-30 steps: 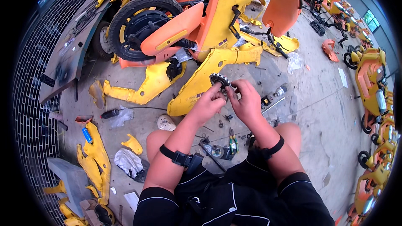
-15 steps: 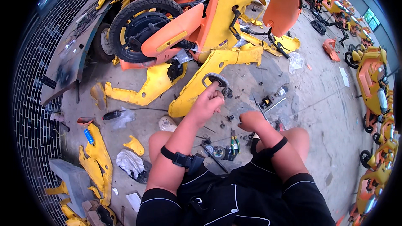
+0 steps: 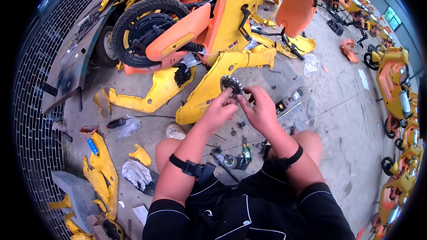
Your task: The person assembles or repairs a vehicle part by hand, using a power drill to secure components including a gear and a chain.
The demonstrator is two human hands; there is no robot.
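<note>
Between both hands is a dark round toothed gear (image 3: 231, 82) with a ring-shaped body, held in front of a yellow body panel (image 3: 224, 67). My left hand (image 3: 220, 110) is closed on it from below, one finger reaching up into its middle. On its lower right edge, my right hand (image 3: 259, 108) grips it with thumb and fingers. An orange and yellow scooter (image 3: 222, 26) lies on its side beyond, its black-tyred wheel (image 3: 149, 29) raised. Between my knees, pliers with green handles (image 3: 247, 150) lie on the floor.
A power tool (image 3: 289, 100) lies right of my hands. Small metal parts (image 3: 233, 132) are scattered below them. To the left are a black bottle (image 3: 116, 123), a blue can (image 3: 92, 146) and yellow panels (image 3: 104, 169). Scooters (image 3: 393, 80) line the right side.
My right hand has moved up and left from above my right knee to take hold of the gear. The gear has turned in my left hand, showing its teeth.
</note>
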